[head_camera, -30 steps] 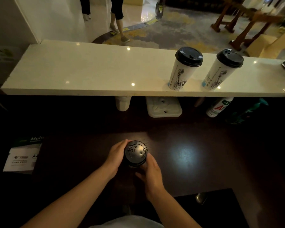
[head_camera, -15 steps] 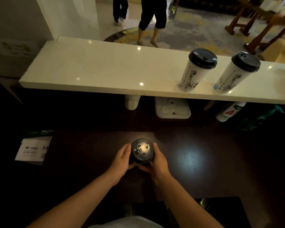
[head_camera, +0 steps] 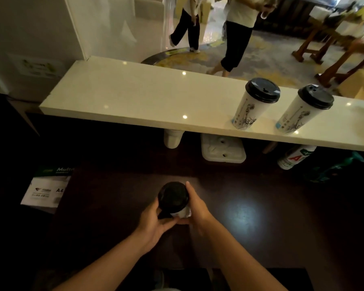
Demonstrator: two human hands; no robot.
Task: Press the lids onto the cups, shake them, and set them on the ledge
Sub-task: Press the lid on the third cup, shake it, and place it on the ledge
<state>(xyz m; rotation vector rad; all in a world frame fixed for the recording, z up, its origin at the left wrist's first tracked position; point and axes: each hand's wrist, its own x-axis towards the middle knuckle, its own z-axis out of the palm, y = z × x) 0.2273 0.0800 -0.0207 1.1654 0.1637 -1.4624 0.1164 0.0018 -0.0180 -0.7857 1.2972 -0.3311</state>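
A white paper cup (head_camera: 182, 213) with a black lid (head_camera: 173, 197) is held between both hands over the dark desk (head_camera: 250, 232). My left hand (head_camera: 153, 223) wraps its left side and bottom. My right hand (head_camera: 195, 208) presses flat against its right side, fingers stretched up along the lid. The cup's wall is mostly hidden by the lid and hands. Two more lidded white cups, one (head_camera: 253, 106) to the left of the other (head_camera: 303, 111), stand on the pale marble ledge (head_camera: 135, 97) at the right.
Under the ledge sit a stack of white cups (head_camera: 172, 138), a white tray (head_camera: 223, 151), a white bottle with a red letter (head_camera: 293, 158) and a green item (head_camera: 332, 168). A paper ream (head_camera: 44, 190) lies at the desk's left. Two people walk beyond the ledge.
The cup has tilted and lifted slightly in my hands; my right hand's fingers now stretch up along its side. The view has shifted left and the people beyond the ledge have walked on.
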